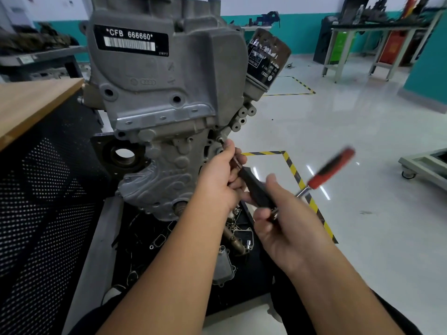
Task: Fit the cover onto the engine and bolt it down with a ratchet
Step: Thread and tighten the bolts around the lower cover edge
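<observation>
Your left hand [223, 175] is up against the engine [167, 97], fingers curled round the slim steel extension [235, 162] and steering its tip onto a bolt [220, 140] at the right edge of the casting. Your right hand [278, 223] is wrapped round the dark body of the ratchet [256, 189], and its red handle [331, 169] is a blur out to the right, so that end looks to be swinging.

The cover [157, 182], the ribbed grey piece low on the engine's face, sits flat against the block. It reads as cast aluminium: rough, matte, stiff, and light for its bulk. It won't flex, but I'd judge its bolt ears brittle, so ease the torque on and don't lean into it.

The ratchet is the opposite: smooth chrome shank, rubbery grip. Hold it out on the red end for leverage. Keep that left pinch near the socket, because a thin extension will rock off a small bolt head.

Above, the oil filter [267, 56] is a dark, scuffed can, thin-walled by the look of it. Down on the black tray [244, 288] loose metal parts lie beside gaskets. On your left is a wooden bench top [33, 102] over perforated black panelling.
</observation>
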`<action>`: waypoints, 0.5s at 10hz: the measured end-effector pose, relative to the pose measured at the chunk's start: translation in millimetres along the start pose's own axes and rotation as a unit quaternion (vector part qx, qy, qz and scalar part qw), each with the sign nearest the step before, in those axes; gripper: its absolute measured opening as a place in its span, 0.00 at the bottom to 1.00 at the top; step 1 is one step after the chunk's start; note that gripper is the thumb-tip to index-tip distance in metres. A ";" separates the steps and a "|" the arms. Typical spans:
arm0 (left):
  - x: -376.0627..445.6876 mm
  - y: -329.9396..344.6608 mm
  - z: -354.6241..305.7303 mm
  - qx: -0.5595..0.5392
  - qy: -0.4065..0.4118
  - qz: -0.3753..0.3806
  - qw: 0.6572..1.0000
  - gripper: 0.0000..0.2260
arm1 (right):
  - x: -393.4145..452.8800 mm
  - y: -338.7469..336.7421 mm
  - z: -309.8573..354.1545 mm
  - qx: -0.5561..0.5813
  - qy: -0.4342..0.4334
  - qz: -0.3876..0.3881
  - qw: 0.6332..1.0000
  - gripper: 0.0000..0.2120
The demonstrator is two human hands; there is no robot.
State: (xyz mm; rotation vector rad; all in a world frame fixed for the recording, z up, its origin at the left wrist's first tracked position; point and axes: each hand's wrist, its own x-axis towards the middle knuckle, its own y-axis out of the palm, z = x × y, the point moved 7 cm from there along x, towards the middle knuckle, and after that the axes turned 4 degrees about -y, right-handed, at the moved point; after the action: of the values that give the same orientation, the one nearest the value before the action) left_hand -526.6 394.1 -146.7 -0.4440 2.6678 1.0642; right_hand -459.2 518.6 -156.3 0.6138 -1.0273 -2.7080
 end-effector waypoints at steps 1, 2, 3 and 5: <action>-0.8 0.5 -1.1 -0.026 -0.005 0.028 0.999 0.13 | -1.7 6.7 -7.6 0.177 0.134 0.032 0.975 0.17; -1.1 1.8 -1.6 -0.025 0.012 0.013 1.000 0.14 | -2.6 -8.2 41.4 -0.382 -0.207 -0.059 0.899 0.03; 0.4 2.0 -0.7 -0.021 0.018 -0.002 1.000 0.15 | -4.7 -3.1 46.1 -0.436 -0.290 -0.071 0.849 0.03; 2.1 -2.3 -2.7 -0.037 0.000 0.019 0.999 0.13 | -0.2 2.1 -6.0 0.078 0.109 0.013 0.991 0.13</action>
State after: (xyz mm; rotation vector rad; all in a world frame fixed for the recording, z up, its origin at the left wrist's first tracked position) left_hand -528.0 390.2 -146.9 -0.4077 2.6548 1.1773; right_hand -456.3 513.6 -158.9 0.8949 -1.1854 -2.4844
